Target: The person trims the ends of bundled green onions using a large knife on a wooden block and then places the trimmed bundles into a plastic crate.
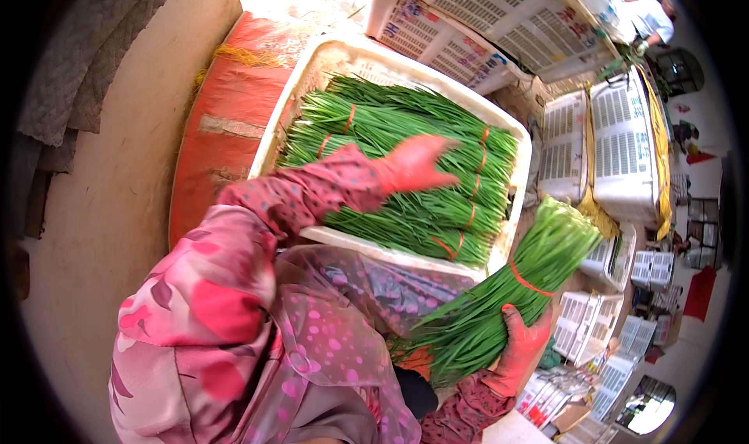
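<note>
Our left hand (413, 165) is blurry, with its fingers spread, over the green bunches (374, 122) in the white crate (390, 254); we can't tell if it touches them. Our right hand (524, 349) is wrapped around one more green bunch (503, 300), with a red band (528, 283) on it. We hold this bunch tilted, near the crate's right corner.

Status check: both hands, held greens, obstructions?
Left hand open, blurred, over packed bundles. Right hand gripping red-banded green bundle, tilted, outside crate. Crate rim between held bundle and packed ones.
</note>
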### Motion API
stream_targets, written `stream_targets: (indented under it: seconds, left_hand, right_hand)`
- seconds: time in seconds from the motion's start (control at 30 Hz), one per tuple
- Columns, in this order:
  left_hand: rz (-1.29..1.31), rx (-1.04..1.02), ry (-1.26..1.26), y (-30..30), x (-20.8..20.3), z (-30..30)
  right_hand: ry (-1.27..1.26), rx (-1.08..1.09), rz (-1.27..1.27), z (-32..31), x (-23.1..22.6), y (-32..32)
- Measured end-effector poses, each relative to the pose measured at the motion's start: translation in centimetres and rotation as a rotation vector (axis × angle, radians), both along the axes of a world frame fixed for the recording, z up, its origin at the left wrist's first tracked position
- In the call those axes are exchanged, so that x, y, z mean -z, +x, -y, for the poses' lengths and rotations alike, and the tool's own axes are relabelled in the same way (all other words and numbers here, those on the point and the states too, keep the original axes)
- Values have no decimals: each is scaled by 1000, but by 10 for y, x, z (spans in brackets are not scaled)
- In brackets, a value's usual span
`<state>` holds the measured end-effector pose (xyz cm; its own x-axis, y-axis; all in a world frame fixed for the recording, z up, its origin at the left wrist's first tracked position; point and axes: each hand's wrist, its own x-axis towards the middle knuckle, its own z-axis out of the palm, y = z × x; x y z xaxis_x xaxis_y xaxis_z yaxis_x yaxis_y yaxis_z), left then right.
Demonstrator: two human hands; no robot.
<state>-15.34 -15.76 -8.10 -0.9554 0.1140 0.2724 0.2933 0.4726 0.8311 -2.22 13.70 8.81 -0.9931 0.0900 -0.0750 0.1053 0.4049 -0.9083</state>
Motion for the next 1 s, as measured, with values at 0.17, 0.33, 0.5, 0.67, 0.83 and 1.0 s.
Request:
stream_targets:
  seconds: [0.17,0.33,0.5,0.67,0.83,1.0]
  left_hand:
    - [184,-148,-796,-10,74,130]
    - [273,-120,-861,-4,109,148]
    - [77,-191,-755,10,133,143]
    - [316,156,-580,-29,142,185]
    - [146,34,-621,-13,142,176]
    - [32,-108,-657,10,127,165]
  right_hand:
    - [493,-341,-146,43,-10,-78]
    - [804,-678,-454,112,16,-162]
    - [842,-880,-601,185,71,-229]
    - [814,-892,-701,251,121,-258]
    - [785,-905,-746,267,128,-260]
    - [871,-913,-871,282,125,-268]
